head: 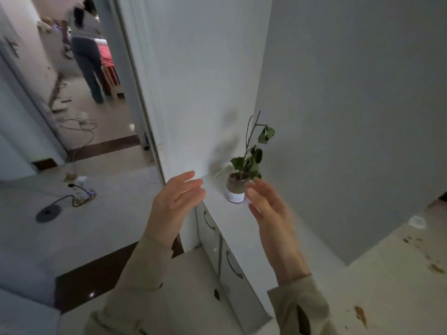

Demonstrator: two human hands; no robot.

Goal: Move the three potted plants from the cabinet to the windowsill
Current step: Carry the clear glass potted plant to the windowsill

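Hands, left [175, 204] and right [268, 209], spread empty beside unlabelled potted plant [238, 182] on cabinet [242, 228].

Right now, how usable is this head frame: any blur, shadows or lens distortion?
Head view: both the left hand and right hand are smeared by motion blur, the fingers worst; the plant on the cabinet is fairly sharp and throws a soft shadow on the wall; light is dim and flat, with no glare; the wide lens bends the door frame.
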